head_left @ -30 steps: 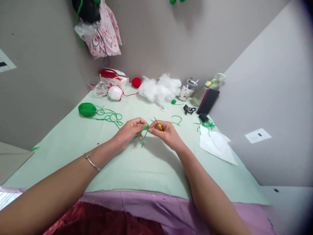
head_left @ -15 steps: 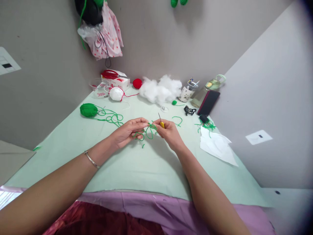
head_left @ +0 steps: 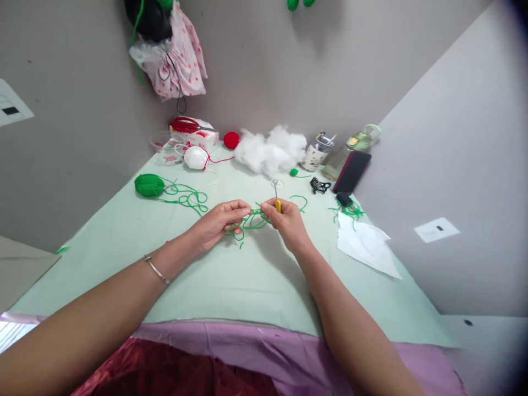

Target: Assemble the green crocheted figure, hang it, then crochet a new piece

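Note:
My left hand [head_left: 225, 220] is closed, its thumb and index finger pinching green yarn [head_left: 250, 221] above the table. Loops of that yarn hang below and between the two hands. My right hand [head_left: 285, 221] is closed around a crochet hook with a yellow handle [head_left: 278, 207], whose thin metal shaft points away from me. The right fingertips also touch the green yarn. A small red spot shows beside them, too small to name. A short green snippet lies on the table below the hands. To the left rests a ball of green yarn [head_left: 149, 185] with loose strands trailing toward my left hand.
Along the back stand a box with red scissors [head_left: 185, 125] on it, white yarn [head_left: 196, 158], red yarn [head_left: 231, 140], fluffy stuffing [head_left: 270, 149] and a pen cup [head_left: 315, 156]. At right are a bottle [head_left: 359, 142], a phone [head_left: 352, 171], a black claw clip [head_left: 320, 186] and white paper [head_left: 365, 245].
My right hand has shifted slightly right, and the hook now points more upright and away. The yarn between my hands is drawn out longer. My left hand has barely moved.

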Demonstrator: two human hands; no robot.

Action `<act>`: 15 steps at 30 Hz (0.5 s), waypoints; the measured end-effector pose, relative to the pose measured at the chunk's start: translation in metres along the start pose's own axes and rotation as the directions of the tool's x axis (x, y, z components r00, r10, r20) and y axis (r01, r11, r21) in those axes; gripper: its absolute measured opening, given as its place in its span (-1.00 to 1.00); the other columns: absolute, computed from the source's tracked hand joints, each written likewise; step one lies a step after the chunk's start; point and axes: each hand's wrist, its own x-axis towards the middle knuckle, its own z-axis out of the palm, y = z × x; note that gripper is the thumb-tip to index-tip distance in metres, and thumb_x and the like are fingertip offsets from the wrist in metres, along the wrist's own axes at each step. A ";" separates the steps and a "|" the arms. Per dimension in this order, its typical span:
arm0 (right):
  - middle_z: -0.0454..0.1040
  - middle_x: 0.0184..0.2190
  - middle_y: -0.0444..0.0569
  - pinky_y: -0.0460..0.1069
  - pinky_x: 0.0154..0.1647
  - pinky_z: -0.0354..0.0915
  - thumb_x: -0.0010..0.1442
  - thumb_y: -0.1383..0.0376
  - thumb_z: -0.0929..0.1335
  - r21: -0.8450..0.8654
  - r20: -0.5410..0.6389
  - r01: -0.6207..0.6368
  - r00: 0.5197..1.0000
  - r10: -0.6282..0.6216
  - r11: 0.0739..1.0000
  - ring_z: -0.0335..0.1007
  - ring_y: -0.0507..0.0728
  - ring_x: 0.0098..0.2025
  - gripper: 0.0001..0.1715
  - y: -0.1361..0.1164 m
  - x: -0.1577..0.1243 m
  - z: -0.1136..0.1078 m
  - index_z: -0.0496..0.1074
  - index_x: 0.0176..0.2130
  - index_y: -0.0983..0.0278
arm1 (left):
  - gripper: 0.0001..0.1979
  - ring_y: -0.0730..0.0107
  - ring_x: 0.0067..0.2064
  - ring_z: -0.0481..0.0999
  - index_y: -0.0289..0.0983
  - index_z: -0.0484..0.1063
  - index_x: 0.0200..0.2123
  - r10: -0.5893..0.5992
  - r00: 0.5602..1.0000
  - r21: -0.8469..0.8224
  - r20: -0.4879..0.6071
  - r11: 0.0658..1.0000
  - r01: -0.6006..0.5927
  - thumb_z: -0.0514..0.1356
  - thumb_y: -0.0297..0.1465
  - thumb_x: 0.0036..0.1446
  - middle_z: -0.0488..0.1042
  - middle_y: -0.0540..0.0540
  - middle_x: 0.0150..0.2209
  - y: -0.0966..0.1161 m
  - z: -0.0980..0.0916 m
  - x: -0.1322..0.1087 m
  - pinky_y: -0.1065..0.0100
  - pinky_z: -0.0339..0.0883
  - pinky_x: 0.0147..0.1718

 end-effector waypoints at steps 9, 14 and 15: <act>0.33 -0.54 -0.19 -0.05 -0.56 -0.19 0.23 0.00 0.43 0.214 0.251 -0.002 0.967 -0.053 0.977 -0.14 -0.09 -0.60 -0.59 -0.007 -0.006 -0.002 0.52 -0.37 0.30 | -0.80 0.58 -0.54 0.25 -0.30 0.54 -0.31 0.024 0.997 0.026 -0.070 0.999 -0.022 0.39 -0.31 0.04 0.34 0.05 -0.51 -0.003 -0.004 0.003 0.54 0.12 -0.58; 0.49 -0.32 -0.14 -0.08 -0.57 -0.12 0.15 0.06 0.50 0.116 0.158 -0.044 0.987 0.025 0.992 -0.04 -0.10 -0.57 -0.62 -0.009 -0.004 -0.001 0.53 -0.11 0.21 | -0.80 0.60 -0.55 0.25 -0.30 0.57 -0.30 0.037 0.996 0.024 -0.079 0.999 -0.035 0.40 -0.30 0.05 0.32 0.06 -0.51 -0.005 -0.005 0.004 0.54 0.09 -0.59; 0.49 -0.34 -0.15 -0.08 -0.57 -0.12 0.15 0.06 0.50 0.088 0.207 -0.066 0.977 0.046 0.994 -0.04 -0.10 -0.57 -0.61 -0.009 -0.005 0.000 0.53 -0.10 0.21 | -0.80 0.60 -0.55 0.25 -0.30 0.57 -0.30 0.039 0.996 0.025 -0.079 0.999 -0.037 0.40 -0.30 0.05 0.33 0.06 -0.51 -0.004 -0.005 0.004 0.54 0.09 -0.58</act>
